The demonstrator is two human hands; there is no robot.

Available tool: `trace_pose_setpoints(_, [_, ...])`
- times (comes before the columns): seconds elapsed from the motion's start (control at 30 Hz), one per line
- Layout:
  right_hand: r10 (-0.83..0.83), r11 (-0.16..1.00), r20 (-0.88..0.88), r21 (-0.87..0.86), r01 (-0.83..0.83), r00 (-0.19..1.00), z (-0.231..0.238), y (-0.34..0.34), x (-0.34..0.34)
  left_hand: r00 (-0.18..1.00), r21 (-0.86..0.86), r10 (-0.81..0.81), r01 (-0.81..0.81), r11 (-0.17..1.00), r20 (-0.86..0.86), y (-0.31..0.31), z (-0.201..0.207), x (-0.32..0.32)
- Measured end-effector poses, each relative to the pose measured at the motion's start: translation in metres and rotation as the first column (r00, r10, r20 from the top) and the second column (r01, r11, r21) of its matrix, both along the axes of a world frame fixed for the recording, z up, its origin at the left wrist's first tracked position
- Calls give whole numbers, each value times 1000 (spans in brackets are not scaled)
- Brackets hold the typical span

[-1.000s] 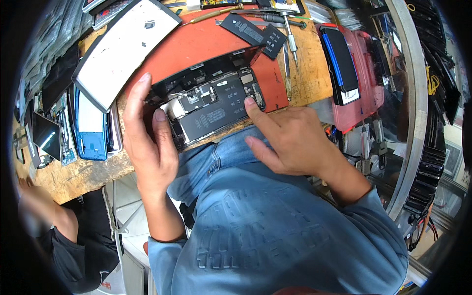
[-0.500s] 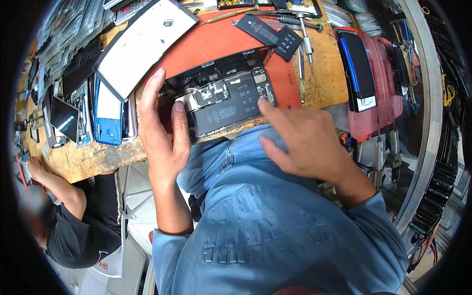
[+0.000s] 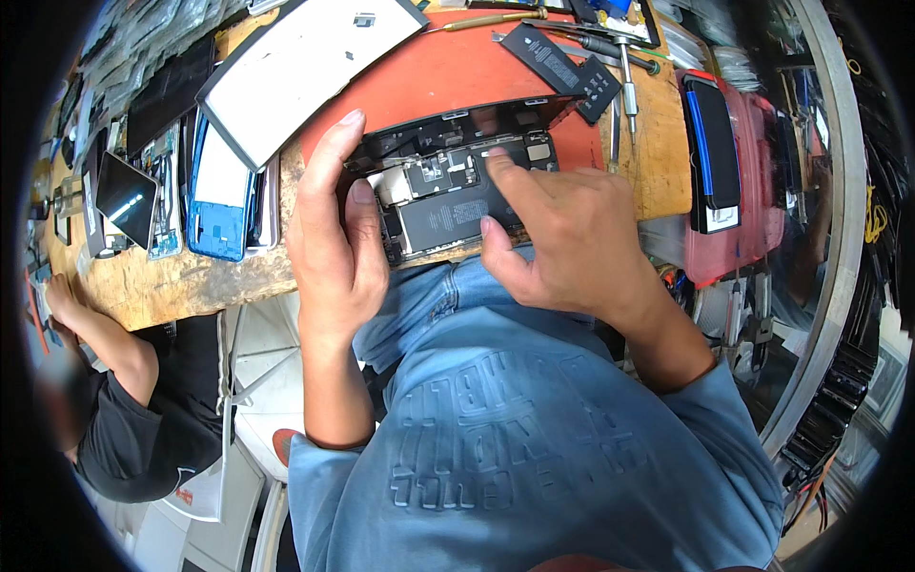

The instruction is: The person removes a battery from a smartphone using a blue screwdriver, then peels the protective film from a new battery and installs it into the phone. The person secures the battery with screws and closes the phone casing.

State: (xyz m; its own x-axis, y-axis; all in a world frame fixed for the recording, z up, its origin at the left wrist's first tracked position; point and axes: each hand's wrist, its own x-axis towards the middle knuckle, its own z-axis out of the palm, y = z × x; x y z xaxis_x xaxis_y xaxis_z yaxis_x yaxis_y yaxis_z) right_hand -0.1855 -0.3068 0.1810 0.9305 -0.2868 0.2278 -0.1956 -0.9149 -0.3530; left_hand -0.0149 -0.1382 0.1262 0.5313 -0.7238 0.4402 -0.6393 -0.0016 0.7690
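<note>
An opened smartphone lies at the bench's front edge, its black battery and circuit board bare. Its screen panel stands tilted up along the far long side. My left hand grips the phone's left end, thumb on the near side and forefinger up by the screen panel. My right hand reaches over the right half with its index finger stretched onto the phone's inside. Its thumb is out by the near edge, and the other fingers curl under, partly hidden. I see nothing held in it.
An orange-red mat covers the bench, with a loose L-shaped battery and screwdrivers behind. A white panel and phone parts crowd the left. A pink case stands right. Another person sits at lower left.
My right index finger has moved from the phone's right end leftward and farther in along the board. My left hand keeps its grip. The whole view has shifted slightly.
</note>
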Motion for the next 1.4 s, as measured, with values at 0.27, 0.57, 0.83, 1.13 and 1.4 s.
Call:
trace_pose_setpoints(0.27, [53, 997, -45, 52, -50, 998, 8, -2, 1, 1000, -49, 20, -20, 999, -9, -3, 3, -1])
trace_pose_setpoints(0.57, [4, 1000, 82, 2, -4, 997, -9, -19, -7, 990, -42, 3, -9, 999, -139, 4, 15, 7])
trace_pose_setpoints(0.83, [147, 989, 82, -6, -147, 986, 6, 19, 2, 994, -42, 37, -41, 998, -101, -1, 15, 8])
trace_pose_setpoints(1.13, [304, 950, 52, -88, -299, 951, -4, 42, 13, 992, -42, 40, -45, 998, -118, -1, 12, 5])
trace_pose_setpoints(1.4, [199, 980, 252, -27, -199, 947, -9, 41, 0, 953, -66, -14, -6, 998, -303, 9, 6, 0])
